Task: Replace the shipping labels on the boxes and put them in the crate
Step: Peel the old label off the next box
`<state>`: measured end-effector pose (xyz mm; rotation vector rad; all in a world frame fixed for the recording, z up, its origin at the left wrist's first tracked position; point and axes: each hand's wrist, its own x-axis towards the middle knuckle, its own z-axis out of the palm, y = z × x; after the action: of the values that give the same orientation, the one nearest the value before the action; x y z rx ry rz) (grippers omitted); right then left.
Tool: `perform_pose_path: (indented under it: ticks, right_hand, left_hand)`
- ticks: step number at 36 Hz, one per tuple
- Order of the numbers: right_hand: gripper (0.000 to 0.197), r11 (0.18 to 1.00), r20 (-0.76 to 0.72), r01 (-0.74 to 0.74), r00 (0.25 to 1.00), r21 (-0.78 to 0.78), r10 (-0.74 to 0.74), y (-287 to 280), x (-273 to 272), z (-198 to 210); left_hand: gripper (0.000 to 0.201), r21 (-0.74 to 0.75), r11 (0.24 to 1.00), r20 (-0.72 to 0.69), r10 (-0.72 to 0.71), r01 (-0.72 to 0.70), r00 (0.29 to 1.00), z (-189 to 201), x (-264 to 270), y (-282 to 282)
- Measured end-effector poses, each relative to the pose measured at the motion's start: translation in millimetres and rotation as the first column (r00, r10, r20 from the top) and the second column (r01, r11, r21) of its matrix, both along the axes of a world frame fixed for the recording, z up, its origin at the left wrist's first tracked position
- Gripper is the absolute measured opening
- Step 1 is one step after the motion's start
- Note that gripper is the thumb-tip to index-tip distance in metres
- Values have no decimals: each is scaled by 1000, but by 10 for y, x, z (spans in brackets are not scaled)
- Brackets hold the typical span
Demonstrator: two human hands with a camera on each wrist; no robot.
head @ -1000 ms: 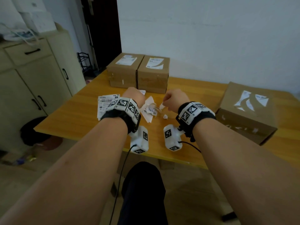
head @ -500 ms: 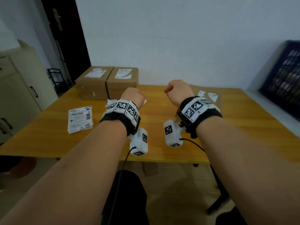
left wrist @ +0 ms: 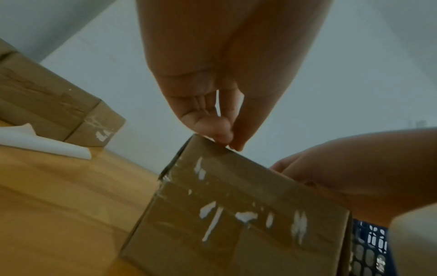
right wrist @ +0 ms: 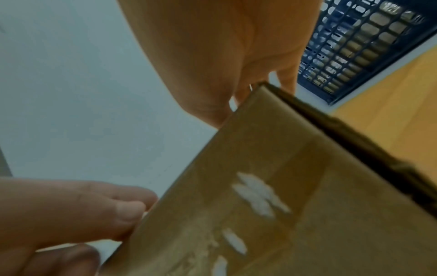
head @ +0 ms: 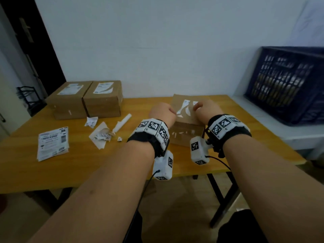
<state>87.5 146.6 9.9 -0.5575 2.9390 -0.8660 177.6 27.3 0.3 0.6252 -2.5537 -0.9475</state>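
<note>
Both hands point(head: 162, 111) point(head: 206, 109) rest atop the box point(head: 185, 132).

near box: brown cardboard box point(head: 185, 120) streaked with white label scraps point(head: 183, 106)
far boxes: two brown cardboard boxes point(head: 87, 100) with white labels
crate: dark blue lattice-walled plastic crate point(head: 287, 83)
surface: orange-yellow wooden surface point(head: 78, 165)
label sheets: white paper sheets point(head: 52, 145) printed with black barcodes
wristbands: black bands point(head: 152, 132) bearing white tiles with black square codes
</note>
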Motion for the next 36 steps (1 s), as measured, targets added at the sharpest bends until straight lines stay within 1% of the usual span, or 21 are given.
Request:
perform_pose_path:
  ticks: [2,7,11,13,16,18,19,21,22,24,26,28,30,31,34,36]
  right_hand:
    - [36,1000,-12,-1,1000,-16,1,7,-38,-13]
    - [34,1000,-41,2,999,-29,-4,16,-65,-7]
    - [39,997,-48,-46,998,-62,43,-22,-51,-31]
    - [40,995,-56,-75,996,-67,71,-62,-52,-44]
    - [37,992,-80,-82,994,-99,75,-125,-111,-88]
    - [41,995,-103,-56,994,-84,47,-145,-172,-131]
    - [43,997,-106,-43,994,-70,35,-146,-207,-150]
    - [45,999,-106,-21,994,-29,18,-138,-277,-188]
    - [45,1000,-102,-16,995,3,16,-127,-306,-199]
    - [45,999,-73,-17,997,30,19,-108,-359,-234]
    - [43,1000,-58,-30,998,-5,29,-97,-388,-269]
    - [40,998,-94,7,995,-60,-12,-87,-391,-293]
    - [41,996,-121,49,991,-79,-58,-68,-346,-288]
    - [42,994,-140,56,988,-94,-69,-57,-335,-288]
    - [37,989,-158,71,983,-127,-90,-30,-337,-294]
    - [30,976,-125,82,986,-203,-109,-25,-352,-311]
  left_hand:
    - [19,-13,999,2,38,-38,999,-16,-18,3]
    - [26,-68,990,-5,121,-121,993,-11,-25,-155]
    - [23,-65,992,36,109,-107,993,-1,-64,-275]
    - [34,-64,994,72,93,-89,993,-9,-96,-251]
    - [44,-71,995,109,71,-64,992,-67,-176,-201]
    - [42,-82,996,128,45,-35,991,-106,-228,-200]
    - [37,-91,996,140,26,-13,990,-111,-243,-208]
    - [16,-83,996,131,-17,28,991,-102,-249,-246]
    - [13,-86,995,121,-36,47,992,-95,-247,-267]
    - [23,-132,990,80,-48,58,996,-107,-267,-323]
    - [28,-193,981,28,-9,14,1000,-147,-286,-361]
    - [24,-246,966,-7,87,-86,996,-202,-320,-385]
    - [20,-294,936,-47,189,-195,981,-247,-364,-405]
    - [20,-286,932,-62,214,-222,975,-255,-386,-406]
    - [23,-211,956,-49,197,-203,979,-252,-469,-362]
    - [22,-183,965,-69,178,-188,982,-261,-512,-316]
